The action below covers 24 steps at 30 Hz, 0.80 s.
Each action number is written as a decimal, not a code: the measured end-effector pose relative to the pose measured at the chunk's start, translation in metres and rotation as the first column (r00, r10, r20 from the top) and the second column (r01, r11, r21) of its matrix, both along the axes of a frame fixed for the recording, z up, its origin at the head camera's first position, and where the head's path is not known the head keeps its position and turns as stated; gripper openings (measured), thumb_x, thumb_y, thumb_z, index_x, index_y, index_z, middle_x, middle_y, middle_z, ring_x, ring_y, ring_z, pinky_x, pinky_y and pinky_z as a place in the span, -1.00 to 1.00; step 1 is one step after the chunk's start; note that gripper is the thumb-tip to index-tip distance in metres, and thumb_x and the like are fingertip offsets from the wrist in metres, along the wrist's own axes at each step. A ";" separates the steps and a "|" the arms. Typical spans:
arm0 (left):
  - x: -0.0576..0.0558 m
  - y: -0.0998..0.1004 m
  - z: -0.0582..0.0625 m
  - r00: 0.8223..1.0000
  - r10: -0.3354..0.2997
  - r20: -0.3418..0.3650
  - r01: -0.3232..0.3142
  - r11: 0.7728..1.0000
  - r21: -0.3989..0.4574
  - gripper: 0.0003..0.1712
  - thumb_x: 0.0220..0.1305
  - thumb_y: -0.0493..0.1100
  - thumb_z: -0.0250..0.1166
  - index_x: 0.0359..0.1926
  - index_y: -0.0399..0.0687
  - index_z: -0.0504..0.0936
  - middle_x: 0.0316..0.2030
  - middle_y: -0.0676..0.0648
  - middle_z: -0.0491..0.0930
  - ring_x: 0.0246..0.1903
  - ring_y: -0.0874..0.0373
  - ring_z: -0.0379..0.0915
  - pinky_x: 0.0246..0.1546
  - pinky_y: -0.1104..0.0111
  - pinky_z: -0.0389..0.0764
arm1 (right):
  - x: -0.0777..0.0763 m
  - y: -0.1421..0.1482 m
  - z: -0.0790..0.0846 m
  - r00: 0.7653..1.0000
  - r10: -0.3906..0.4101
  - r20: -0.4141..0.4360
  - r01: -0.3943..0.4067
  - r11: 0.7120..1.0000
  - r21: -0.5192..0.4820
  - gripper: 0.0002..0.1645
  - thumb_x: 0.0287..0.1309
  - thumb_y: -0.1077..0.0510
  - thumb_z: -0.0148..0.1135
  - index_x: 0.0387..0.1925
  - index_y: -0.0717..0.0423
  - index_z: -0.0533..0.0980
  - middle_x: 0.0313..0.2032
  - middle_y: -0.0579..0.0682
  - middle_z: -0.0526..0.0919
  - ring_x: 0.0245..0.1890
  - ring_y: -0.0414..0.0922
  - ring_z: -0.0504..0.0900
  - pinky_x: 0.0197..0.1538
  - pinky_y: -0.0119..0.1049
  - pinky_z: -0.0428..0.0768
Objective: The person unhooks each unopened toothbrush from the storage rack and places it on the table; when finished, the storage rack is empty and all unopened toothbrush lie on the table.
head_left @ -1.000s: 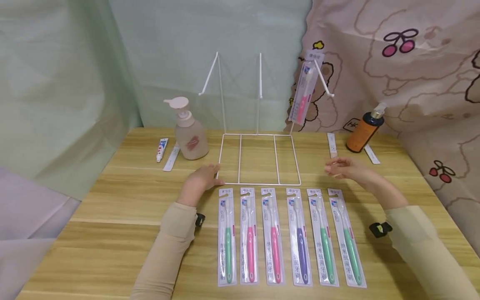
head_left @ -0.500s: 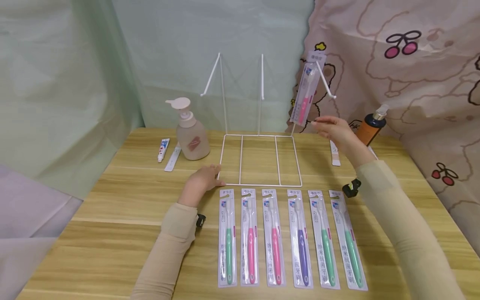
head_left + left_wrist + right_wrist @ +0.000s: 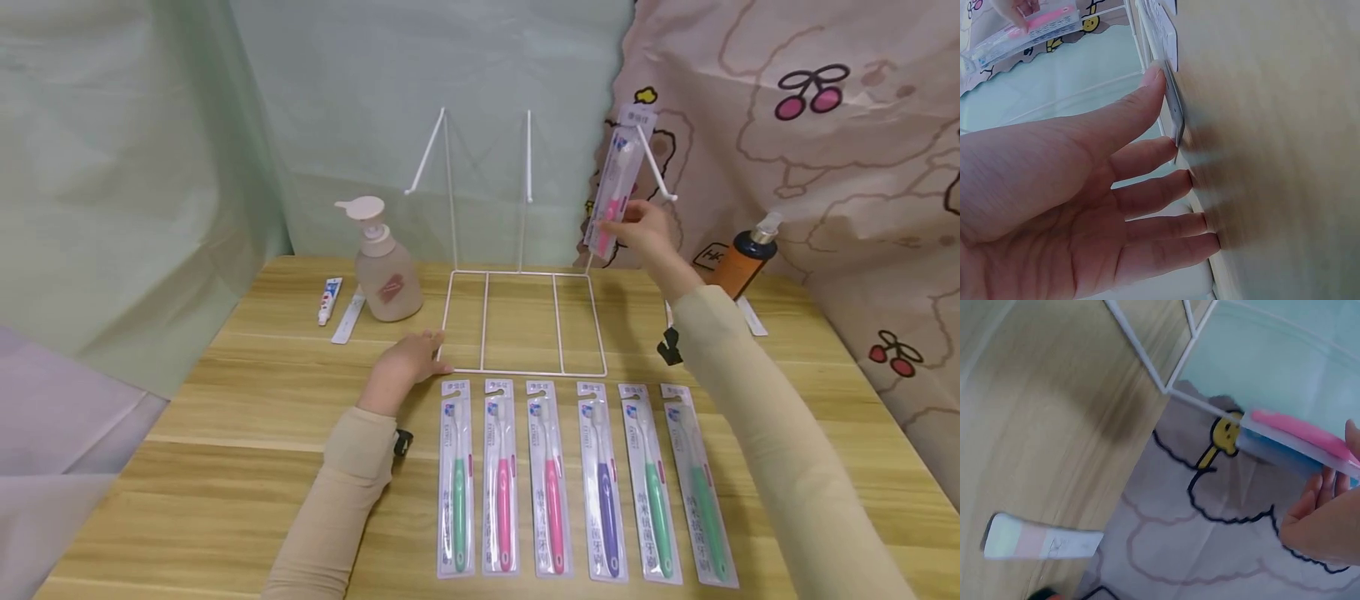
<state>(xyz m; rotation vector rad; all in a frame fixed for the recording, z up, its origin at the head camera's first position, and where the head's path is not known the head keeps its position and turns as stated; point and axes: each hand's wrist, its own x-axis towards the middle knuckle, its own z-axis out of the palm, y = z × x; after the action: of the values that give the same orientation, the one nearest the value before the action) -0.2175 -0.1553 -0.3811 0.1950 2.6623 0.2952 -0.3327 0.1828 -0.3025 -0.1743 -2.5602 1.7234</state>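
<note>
A packaged pink toothbrush (image 3: 621, 162) hangs by the right arm of a white wire rack (image 3: 525, 373). My right hand (image 3: 647, 233) pinches the lower part of that pack; in the right wrist view the thumb lies over it and fingers are beneath. My left hand (image 3: 405, 367) rests at the rack's front left corner, thumb by the front wire. Its fingers look fairly straight in the left wrist view, tips on the table. In front of the rack lies a row of several packaged toothbrushes, among them a green one (image 3: 460, 508) and a purple one (image 3: 607, 517).
A pump bottle (image 3: 390, 279) stands left of the rack, near a small toothpaste tube (image 3: 329, 302) and a white sachet (image 3: 348, 318). At the back right is an orange spray bottle (image 3: 738, 267) with another sachet (image 3: 752, 317). The rack's left and middle arms hold nothing.
My right hand has risen from above the table at right, moving up and left, and has taken hold of the hanging toothbrush pack. The left hand has stayed at the rack's corner.
</note>
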 end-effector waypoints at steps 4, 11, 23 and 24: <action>0.000 0.000 0.000 1.000 -0.001 -0.002 0.001 1.000 0.005 -0.17 0.30 0.05 0.14 0.44 -0.10 -0.02 0.41 -0.26 -0.05 0.38 -0.24 -0.13 0.34 -0.05 0.07 | -0.002 -0.008 0.001 1.000 -0.007 -0.020 0.007 1.000 -0.010 -0.37 0.11 0.10 0.30 0.18 0.26 0.36 0.13 0.17 0.47 0.09 -0.03 0.47 0.20 -0.20 0.43; 0.001 0.000 0.001 1.000 -0.001 -0.007 0.001 1.000 -0.003 -0.17 0.30 0.06 0.14 0.44 -0.10 -0.01 0.41 -0.26 -0.04 0.37 -0.24 -0.12 0.34 -0.03 0.09 | 0.004 -0.007 -0.003 0.999 0.018 -0.043 -0.019 1.000 -0.003 -0.40 0.12 0.07 0.30 0.14 0.26 0.38 -0.04 0.05 0.55 0.00 -0.09 0.50 0.20 -0.16 0.43; 0.001 0.000 0.001 1.000 0.001 -0.010 -0.001 1.000 0.004 -0.17 0.30 0.05 0.14 0.44 -0.11 0.00 0.41 -0.27 -0.03 0.37 -0.24 -0.11 0.34 -0.03 0.09 | 0.032 0.024 -0.003 0.985 0.172 -0.007 -0.169 0.978 0.120 -0.27 0.02 -0.19 0.31 0.13 0.14 0.41 -0.03 0.01 0.54 0.00 -0.11 0.45 0.19 -0.03 0.41; 0.001 0.001 0.000 1.000 -0.002 -0.012 0.002 1.000 0.005 -0.17 0.30 0.05 0.14 0.44 -0.11 0.00 0.41 -0.27 -0.03 0.37 -0.24 -0.11 0.34 -0.03 0.09 | 0.034 0.027 -0.002 0.980 0.197 -0.005 -0.194 0.970 0.145 -0.26 0.03 -0.21 0.30 0.14 0.13 0.40 -0.01 0.03 0.54 0.00 -0.11 0.45 0.17 -0.02 0.42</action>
<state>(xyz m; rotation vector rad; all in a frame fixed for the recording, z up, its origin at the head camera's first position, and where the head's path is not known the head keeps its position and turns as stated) -0.2164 -0.1548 -0.3807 0.2010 2.6730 0.3009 -0.2986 0.2099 -0.3047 0.1040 -2.7564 1.5771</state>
